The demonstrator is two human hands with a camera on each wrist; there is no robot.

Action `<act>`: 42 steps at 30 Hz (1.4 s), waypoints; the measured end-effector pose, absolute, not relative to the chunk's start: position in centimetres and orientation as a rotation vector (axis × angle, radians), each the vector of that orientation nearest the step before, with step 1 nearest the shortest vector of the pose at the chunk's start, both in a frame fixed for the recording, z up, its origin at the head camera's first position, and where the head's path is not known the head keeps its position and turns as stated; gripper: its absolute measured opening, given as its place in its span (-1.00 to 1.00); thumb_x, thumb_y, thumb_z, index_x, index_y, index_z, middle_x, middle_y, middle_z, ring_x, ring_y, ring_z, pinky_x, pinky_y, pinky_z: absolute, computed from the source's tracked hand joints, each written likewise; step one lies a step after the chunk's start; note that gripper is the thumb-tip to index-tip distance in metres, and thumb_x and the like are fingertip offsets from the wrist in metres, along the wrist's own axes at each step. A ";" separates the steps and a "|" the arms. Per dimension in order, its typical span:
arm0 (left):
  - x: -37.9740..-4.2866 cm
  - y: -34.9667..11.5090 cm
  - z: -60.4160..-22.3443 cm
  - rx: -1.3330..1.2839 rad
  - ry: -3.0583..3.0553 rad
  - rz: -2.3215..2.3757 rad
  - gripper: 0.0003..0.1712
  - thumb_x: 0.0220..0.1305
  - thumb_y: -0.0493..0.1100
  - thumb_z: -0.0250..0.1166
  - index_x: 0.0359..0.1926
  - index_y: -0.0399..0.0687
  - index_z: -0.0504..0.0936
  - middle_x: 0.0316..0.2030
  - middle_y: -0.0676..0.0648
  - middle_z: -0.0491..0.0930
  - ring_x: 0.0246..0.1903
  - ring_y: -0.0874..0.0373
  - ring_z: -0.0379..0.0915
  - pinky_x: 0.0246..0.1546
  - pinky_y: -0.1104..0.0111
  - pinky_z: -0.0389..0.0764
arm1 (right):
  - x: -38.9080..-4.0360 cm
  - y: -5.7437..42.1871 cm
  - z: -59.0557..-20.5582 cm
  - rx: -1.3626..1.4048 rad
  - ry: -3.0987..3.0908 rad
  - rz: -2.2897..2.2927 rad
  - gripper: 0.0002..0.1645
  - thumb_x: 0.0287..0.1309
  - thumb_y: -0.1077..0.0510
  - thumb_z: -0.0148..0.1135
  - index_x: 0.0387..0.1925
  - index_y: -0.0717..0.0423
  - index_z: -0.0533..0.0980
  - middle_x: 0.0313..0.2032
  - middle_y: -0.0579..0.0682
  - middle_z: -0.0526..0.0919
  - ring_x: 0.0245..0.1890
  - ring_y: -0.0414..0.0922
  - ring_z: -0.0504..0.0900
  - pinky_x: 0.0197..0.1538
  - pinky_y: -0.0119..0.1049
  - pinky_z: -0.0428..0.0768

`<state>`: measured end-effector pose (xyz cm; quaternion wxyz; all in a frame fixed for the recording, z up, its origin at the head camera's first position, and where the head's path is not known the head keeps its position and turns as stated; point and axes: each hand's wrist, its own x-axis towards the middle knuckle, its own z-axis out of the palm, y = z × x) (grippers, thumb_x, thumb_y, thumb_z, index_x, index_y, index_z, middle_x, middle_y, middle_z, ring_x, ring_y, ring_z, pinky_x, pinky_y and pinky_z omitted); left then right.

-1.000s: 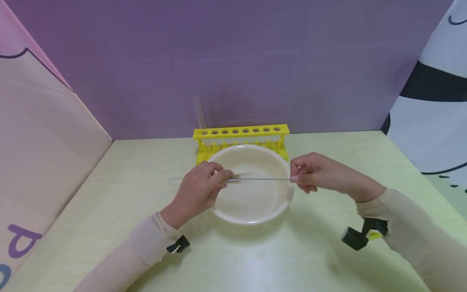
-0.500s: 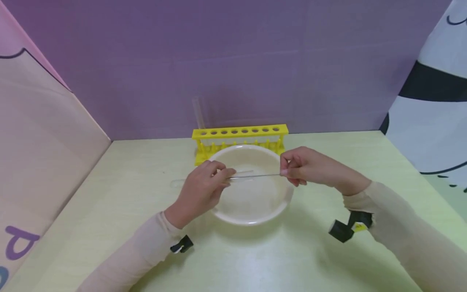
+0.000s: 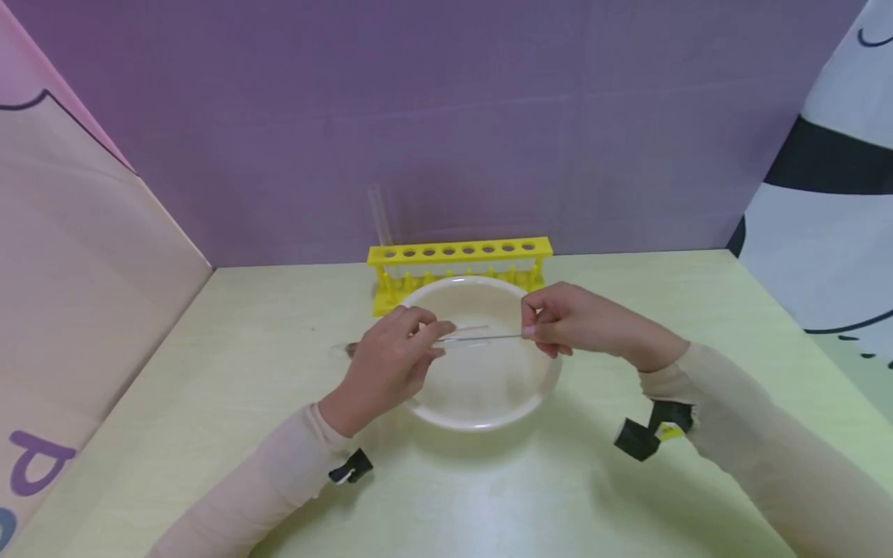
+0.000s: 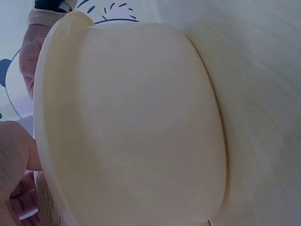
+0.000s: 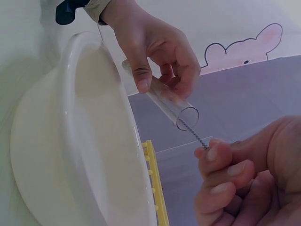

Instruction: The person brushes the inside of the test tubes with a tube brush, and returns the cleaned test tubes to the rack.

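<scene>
My left hand (image 3: 391, 353) grips a clear glass test tube (image 5: 164, 106) that lies nearly level over the white basin (image 3: 481, 425). The tube's open mouth faces right, towards my right hand (image 3: 575, 322). Between thumb and fingertips, the right hand pinches the twisted wire handle of a test tube brush (image 5: 195, 135). This wire runs through the mouth into the tube. At the tube's closed end, left of the left hand, the dark brush bristles (image 3: 351, 350) show through the glass. The fingers of the left hand hide the tube's middle.
Behind the basin stands a yellow test tube rack (image 3: 460, 249), partly hidden by the rim. Another clear test tube (image 3: 379, 215) stands upright in its leftmost hole. The pale table (image 3: 460, 496) ends at a purple backdrop (image 3: 460, 124).
My right hand has moved left towards the left hand, pushing the brush deeper into the tube. Bristles now show at the closed end. The left hand has barely shifted.
</scene>
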<state>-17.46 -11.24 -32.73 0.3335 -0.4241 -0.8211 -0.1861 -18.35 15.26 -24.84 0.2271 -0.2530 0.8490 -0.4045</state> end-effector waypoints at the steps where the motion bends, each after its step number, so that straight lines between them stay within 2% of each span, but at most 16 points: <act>1: -17.5 -11.2 -32.7 -1.107 -2.145 -0.484 -0.60 -0.03 -0.34 0.45 -0.10 -0.09 0.61 -0.29 -0.09 0.55 -0.36 0.06 0.42 -0.42 0.37 0.49 | -18.3 15.2 -24.9 -0.690 2.338 -1.119 -0.83 0.24 0.36 0.05 -0.49 0.27 0.36 -0.69 -0.02 0.41 -0.70 -0.19 0.30 -0.58 -0.41 0.32; 28: -17.5 -10.4 -33.3 -1.111 -2.154 -0.472 -0.59 -0.05 -0.34 0.46 -0.11 -0.06 0.59 -0.29 -0.08 0.54 -0.35 0.05 0.43 -0.39 0.37 0.51 | -18.6 13.9 -26.8 -0.614 2.423 -1.030 -0.82 0.27 0.34 0.05 -0.48 0.20 0.38 -0.68 -0.03 0.43 -0.68 -0.17 0.30 -0.59 -0.42 0.25; 42: -17.5 -10.6 -33.1 -1.129 -2.160 -0.456 -0.58 -0.07 -0.36 0.46 -0.12 -0.08 0.59 -0.30 -0.08 0.53 -0.35 0.06 0.44 -0.37 0.37 0.52 | -18.4 13.9 -27.3 -0.745 2.479 -0.985 -0.83 0.26 0.32 0.10 -0.47 0.19 0.39 -0.70 -0.06 0.44 -0.72 -0.20 0.24 -0.62 -0.43 0.17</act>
